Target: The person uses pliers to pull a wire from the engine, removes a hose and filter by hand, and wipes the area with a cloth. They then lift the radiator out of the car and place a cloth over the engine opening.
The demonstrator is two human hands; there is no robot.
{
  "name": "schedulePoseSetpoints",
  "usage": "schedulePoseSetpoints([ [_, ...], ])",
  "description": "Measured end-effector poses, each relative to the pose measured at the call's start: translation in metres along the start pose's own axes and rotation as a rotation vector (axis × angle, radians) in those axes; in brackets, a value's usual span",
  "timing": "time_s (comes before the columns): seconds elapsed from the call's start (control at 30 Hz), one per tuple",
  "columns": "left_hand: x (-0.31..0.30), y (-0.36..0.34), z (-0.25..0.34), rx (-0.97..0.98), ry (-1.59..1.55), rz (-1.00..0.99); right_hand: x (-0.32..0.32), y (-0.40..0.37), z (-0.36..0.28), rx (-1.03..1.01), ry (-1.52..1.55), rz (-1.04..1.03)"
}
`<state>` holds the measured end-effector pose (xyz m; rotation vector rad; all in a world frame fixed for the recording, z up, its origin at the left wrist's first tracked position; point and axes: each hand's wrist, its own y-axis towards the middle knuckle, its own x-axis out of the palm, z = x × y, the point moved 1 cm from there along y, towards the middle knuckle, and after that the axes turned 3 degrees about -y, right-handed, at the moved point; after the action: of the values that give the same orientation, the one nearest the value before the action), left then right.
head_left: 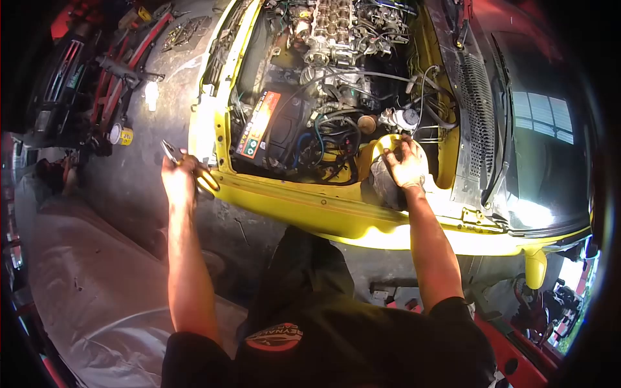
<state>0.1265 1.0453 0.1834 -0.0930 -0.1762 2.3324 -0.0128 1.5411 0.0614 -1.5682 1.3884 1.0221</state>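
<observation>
My left hand (180, 176) is closed around pliers (172, 151) with orange grips, held out over the concrete floor beside the yellow car's front corner. My right hand (406, 163) rests on the yellow strut tower (381, 143) inside the open engine bay, pressing a grey rag (383, 184) there; whether the fingers grip the rag I cannot tell. The engine (336, 32) sits uncovered further in, with a black battery (266, 124) to its left.
The yellow fender edge (310, 200) runs between me and the engine bay. The windscreen (537, 142) lies to the right. Red equipment and a small yellow can (121, 134) stand on the floor at left. A grey sheet (97, 291) covers the near-left floor.
</observation>
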Motion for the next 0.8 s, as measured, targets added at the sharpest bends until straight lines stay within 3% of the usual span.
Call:
schedulePoseSetpoints([
  [0.13, -0.066, -0.076, -0.03, -0.206, 0.096, 0.02, -0.023, -0.031, -0.022, 0.02, -0.213, -0.289],
  [0.23, -0.112, -0.115, -0.071, -0.352, 0.184, 0.027, -0.018, -0.071, -0.044, 0.12, -0.351, -0.279],
  [0.37, -0.152, -0.143, -0.119, -0.493, 0.194, 0.007, 0.005, -0.082, -0.043, 0.18, -0.249, -0.078],
  [0.5, -0.195, -0.125, -0.16, -0.577, 0.212, -0.159, 0.041, -0.073, -0.03, 0.257, -0.314, 0.181],
  [0.57, -0.22, -0.103, -0.152, -0.642, 0.281, -0.203, 0.031, -0.07, -0.04, 0.35, 0.052, 0.202],
  [0.6, -0.242, -0.089, -0.158, -0.613, 0.416, -0.218, 0.033, -0.066, -0.047, 0.294, -0.113, 0.285],
  [0.63, -0.267, -0.073, -0.159, -0.534, 0.623, -0.216, 0.044, -0.061, -0.016, 0.231, -0.043, 0.468],
  [0.67, -0.29, -0.06, -0.157, -0.508, 0.622, -0.127, 0.055, -0.055, 0.013, 0.152, 0.015, 0.644],
  [0.7, -0.315, -0.047, -0.153, -0.492, 0.696, -0.02, 0.04, -0.054, -0.027, 0.061, 0.663, 0.504],
  [0.77, -0.347, -0.026, -0.114, -0.711, 0.655, 0.098, 0.03, -0.055, -0.059, 0.219, 1.248, 0.184],
  [0.8, -0.366, -0.025, -0.126, -0.749, 0.544, 0.144, 0.035, -0.056, -0.08, 0.284, 1.306, 0.103],
])
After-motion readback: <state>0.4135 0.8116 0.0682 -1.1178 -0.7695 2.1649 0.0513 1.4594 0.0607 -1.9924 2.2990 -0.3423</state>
